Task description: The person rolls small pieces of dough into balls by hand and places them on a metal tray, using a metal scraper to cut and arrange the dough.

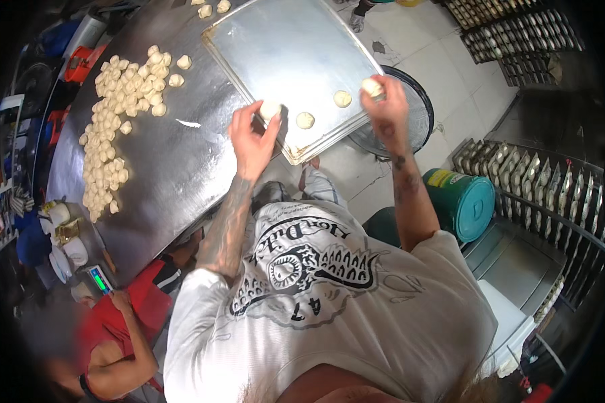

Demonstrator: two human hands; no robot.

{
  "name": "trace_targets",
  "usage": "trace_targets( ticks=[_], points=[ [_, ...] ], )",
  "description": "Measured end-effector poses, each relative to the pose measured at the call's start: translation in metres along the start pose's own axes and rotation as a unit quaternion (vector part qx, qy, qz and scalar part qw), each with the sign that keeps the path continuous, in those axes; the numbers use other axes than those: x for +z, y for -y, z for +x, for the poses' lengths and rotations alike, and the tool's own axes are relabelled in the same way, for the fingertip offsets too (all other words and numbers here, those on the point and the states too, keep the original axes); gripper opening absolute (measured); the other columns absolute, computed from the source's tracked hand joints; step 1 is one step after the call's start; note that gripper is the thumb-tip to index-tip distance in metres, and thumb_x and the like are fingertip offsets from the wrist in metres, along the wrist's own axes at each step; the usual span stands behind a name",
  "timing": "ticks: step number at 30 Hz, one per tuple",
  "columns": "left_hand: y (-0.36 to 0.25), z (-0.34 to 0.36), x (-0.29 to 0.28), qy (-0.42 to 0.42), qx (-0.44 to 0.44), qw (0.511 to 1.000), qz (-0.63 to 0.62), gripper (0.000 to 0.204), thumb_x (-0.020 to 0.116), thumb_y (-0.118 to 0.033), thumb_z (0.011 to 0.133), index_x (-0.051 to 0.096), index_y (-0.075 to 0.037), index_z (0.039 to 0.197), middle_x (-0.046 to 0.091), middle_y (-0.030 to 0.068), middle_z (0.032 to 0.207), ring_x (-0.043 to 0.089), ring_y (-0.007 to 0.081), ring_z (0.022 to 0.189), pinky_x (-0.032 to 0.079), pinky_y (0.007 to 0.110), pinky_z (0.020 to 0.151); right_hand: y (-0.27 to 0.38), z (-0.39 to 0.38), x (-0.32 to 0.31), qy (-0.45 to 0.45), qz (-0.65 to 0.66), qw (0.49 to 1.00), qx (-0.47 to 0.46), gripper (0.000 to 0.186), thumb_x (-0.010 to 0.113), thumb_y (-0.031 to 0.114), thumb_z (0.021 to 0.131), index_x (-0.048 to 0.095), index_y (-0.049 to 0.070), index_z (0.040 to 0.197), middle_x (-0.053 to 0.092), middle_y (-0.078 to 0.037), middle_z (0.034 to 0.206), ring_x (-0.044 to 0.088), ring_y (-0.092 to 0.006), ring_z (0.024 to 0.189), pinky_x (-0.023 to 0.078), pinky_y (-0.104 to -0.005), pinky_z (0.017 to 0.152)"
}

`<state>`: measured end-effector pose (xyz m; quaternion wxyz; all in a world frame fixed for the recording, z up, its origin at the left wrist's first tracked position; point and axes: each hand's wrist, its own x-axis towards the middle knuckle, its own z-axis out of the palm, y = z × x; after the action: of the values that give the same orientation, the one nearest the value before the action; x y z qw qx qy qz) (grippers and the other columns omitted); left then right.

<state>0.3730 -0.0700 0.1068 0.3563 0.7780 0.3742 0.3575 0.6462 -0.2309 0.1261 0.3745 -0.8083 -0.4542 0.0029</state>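
Observation:
A pale dough ball (270, 109) is between the thumb and fingers of my left hand (252, 134), over the near left edge of a metal baking tray (289, 50). My right hand (390, 104) grips another dough ball (372, 87) at the tray's right edge. Between my hands, a flattened dough ball (305, 121) and a second dough piece (343, 99) lie apart on the tray. Most of the tray's surface is bare metal. The tray sits partly on the steel table and juts past its right edge.
A large heap of dough balls (124, 87) covers the left of the steel table (188, 161). In a red top, a person (128, 309) is at lower left by a scale (99, 279). To my right stand a dark round bin (417, 107), a green drum (474, 208) and tray racks (531, 174).

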Motion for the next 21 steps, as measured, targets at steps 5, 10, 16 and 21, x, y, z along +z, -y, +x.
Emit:
trace_targets(
  ticks=[5, 10, 16, 21],
  points=[
    [0.010, 0.013, 0.044, 0.067, 0.025, 0.980, 0.184, 0.049, 0.081, -0.036, 0.091, 0.070, -0.011, 0.132, 0.067, 0.0076, 0.122, 0.060, 0.0261, 0.122, 0.038, 0.046, 0.104, -0.036, 0.004, 0.013, 0.013, -0.001, 0.997, 0.074, 0.049, 0.083, 0.027, 0.094, 0.069, 0.008, 0.137, 0.067, -0.019, 0.123, 0.070, -0.0354, 0.111, 0.058, -0.0433, 0.094],
    [-0.022, -0.014, 0.041, 0.151, 0.053, 0.978, 0.136, 0.060, 0.084, -0.038, 0.089, 0.068, -0.010, 0.140, 0.068, 0.0079, 0.124, 0.063, 0.0255, 0.118, 0.039, 0.044, 0.101, 0.010, -0.017, 0.022, 0.103, -0.008, 0.991, 0.088, 0.051, 0.079, 0.042, 0.095, 0.070, 0.017, 0.139, 0.065, -0.013, 0.131, 0.073, -0.0328, 0.112, 0.061, -0.0463, 0.091],
    [-0.020, -0.029, 0.048, 0.175, -0.005, 0.974, 0.142, 0.047, 0.083, -0.033, 0.091, 0.072, -0.014, 0.133, 0.068, 0.0055, 0.114, 0.065, 0.0226, 0.102, 0.039, 0.042, 0.095, 0.016, -0.020, 0.031, 0.163, -0.039, 0.979, 0.117, 0.056, 0.081, 0.043, 0.092, 0.068, 0.020, 0.141, 0.067, -0.013, 0.126, 0.073, -0.0327, 0.110, 0.062, -0.0460, 0.089],
    [-0.013, -0.023, 0.037, 0.134, 0.031, 0.979, 0.149, 0.061, 0.085, -0.038, 0.090, 0.066, -0.008, 0.139, 0.065, 0.0121, 0.123, 0.062, 0.0273, 0.115, 0.040, 0.044, 0.100, 0.012, -0.011, 0.013, 0.098, -0.006, 0.991, 0.086, 0.055, 0.083, 0.038, 0.090, 0.069, 0.017, 0.140, 0.069, -0.016, 0.124, 0.071, -0.0391, 0.110, 0.059, -0.0464, 0.092]
  ],
)
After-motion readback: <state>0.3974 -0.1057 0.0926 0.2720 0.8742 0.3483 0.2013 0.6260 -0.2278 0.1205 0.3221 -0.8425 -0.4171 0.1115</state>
